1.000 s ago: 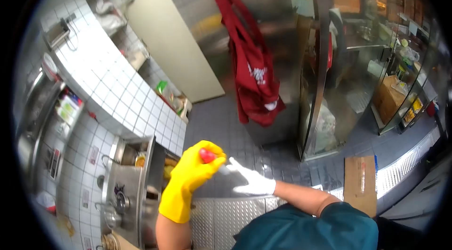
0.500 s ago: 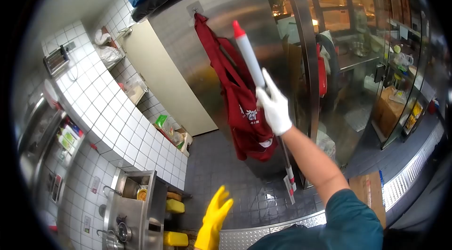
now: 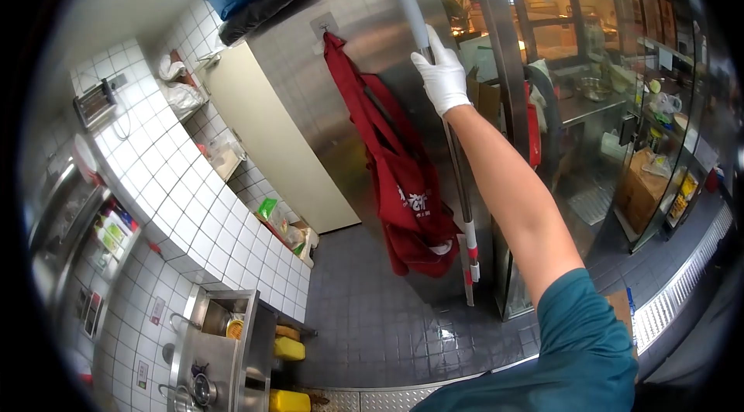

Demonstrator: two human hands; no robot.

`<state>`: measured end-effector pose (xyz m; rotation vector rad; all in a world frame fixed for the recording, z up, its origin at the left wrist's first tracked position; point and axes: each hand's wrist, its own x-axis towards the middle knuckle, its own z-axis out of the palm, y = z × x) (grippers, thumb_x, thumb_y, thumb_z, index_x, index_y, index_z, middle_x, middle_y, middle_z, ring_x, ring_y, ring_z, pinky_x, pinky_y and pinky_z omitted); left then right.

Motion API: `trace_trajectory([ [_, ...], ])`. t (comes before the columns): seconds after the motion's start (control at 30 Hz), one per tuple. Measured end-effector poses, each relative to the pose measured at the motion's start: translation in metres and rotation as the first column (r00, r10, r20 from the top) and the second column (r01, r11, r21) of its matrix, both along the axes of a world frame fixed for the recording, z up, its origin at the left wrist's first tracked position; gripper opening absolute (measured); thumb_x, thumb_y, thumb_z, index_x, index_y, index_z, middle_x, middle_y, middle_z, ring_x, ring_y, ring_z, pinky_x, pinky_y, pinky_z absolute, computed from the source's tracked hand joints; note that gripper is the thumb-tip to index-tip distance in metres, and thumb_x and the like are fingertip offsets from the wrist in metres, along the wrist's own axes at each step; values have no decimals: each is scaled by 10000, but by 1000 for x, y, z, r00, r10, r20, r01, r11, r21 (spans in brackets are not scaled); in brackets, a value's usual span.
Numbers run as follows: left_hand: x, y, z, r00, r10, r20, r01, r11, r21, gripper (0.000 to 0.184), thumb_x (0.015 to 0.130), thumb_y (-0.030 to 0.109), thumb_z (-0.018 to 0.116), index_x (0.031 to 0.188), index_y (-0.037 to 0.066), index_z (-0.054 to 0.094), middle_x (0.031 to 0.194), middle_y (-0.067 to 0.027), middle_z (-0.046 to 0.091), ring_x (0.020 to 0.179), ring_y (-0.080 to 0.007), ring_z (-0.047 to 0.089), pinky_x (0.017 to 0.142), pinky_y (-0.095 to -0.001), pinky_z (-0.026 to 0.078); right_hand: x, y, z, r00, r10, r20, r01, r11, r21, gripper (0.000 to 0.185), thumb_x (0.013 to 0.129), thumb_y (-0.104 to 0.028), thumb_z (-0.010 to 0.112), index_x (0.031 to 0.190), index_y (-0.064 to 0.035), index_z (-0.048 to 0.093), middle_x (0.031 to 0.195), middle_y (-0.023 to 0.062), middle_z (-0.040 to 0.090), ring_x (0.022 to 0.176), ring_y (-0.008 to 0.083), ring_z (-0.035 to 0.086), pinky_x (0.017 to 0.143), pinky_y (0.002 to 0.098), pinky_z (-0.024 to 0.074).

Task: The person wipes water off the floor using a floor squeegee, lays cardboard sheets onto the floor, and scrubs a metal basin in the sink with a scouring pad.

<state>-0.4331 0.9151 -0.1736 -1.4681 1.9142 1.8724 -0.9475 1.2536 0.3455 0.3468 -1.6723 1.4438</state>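
My right hand (image 3: 444,79), in a white glove, reaches far forward with its fingers closed round a long-handled pole (image 3: 454,168), just below the grey grip. The grip (image 3: 411,9) ends in a red cap and leans slightly left. Near the pole's foot are red and white bands, with a flat striped piece close beside them; the kind of head is unclear. A dark red apron (image 3: 407,179) with white lettering hangs from a hook on the steel panel (image 3: 341,79), left of the pole. My left hand is out of view.
A glass partition (image 3: 573,203) stands to the right of the pole. At lower left is a steel sink unit (image 3: 221,354) with yellow containers (image 3: 289,348) beside it. The dark tiled floor (image 3: 364,288) shines as if wet. A cardboard box (image 3: 620,311) sits at lower right.
My right hand has moved up and farther forward with the pole, which now stands more upright beside the steel panel. My yellow-gloved left hand has dropped out of view.
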Motion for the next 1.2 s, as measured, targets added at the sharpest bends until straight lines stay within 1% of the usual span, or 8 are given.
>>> trace_trajectory([
  [0.03,-1,0,1,1000,-3,0,3,1000,5,517,923,227,685,1385,50,533,1243,-164,631,956,-248,657,790,-387,541,-8,-1,3,994,-75,-81,77,997,22,659,911,-245,688,1502,-292,399,976,182,592,926,352,635,843,428,498],
  [0.13,-6,0,3,1000,-15,2,15,1000,11,510,926,238,678,1380,52,538,1238,-159,633,958,-248,654,793,-392,539,-17,-5,18,990,-107,-93,110,994,25,659,914,-234,681,1505,-287,394,983,182,596,931,353,633,844,429,497],
  [0.27,-9,-2,3,1000,-22,4,22,1000,21,501,931,251,669,1374,54,544,1231,-151,636,961,-248,650,797,-398,537,-24,-15,32,996,-32,-81,34,999,25,656,910,-209,690,1502,-275,416,1016,173,625,938,314,637,850,398,499],
  [0.57,-13,-6,-1,1000,-16,17,16,999,42,483,941,282,647,1359,58,558,1215,-135,644,967,-249,641,805,-412,531,-33,-19,46,980,-143,-136,163,975,149,671,944,-163,610,1531,-302,316,1079,220,593,984,406,624,865,463,502],
  [0.87,-19,-14,-9,999,0,37,-3,998,59,471,951,313,625,1345,62,572,1199,-119,651,974,-250,633,813,-427,525,-51,-16,57,955,-266,-130,290,927,236,619,978,-192,522,1535,-294,273,1065,261,600,965,443,630,844,510,502],
  [1.13,39,-28,-49,990,125,60,-130,988,85,464,960,341,606,1333,65,584,1185,-105,657,979,-250,625,821,-439,519,-71,-16,51,967,-240,-84,254,933,254,609,959,-251,556,1531,-245,346,1114,262,645,1050,452,611,924,499,486],
  [1.17,66,-24,-62,984,167,57,-171,981,93,464,961,344,604,1331,65,586,1184,-103,658,980,-250,624,822,-441,519,-74,-19,48,964,-208,-164,239,950,198,492,945,-268,566,1424,-173,513,1057,249,667,1016,446,625,877,496,505],
  [1.2,95,-18,-77,976,211,51,-215,971,100,463,962,348,602,1330,66,587,1182,-101,659,981,-250,623,823,-443,518,-83,-23,45,965,-188,-184,228,948,224,492,943,-262,570,1422,-162,512,1073,250,660,1029,442,619,889,492,499],
])
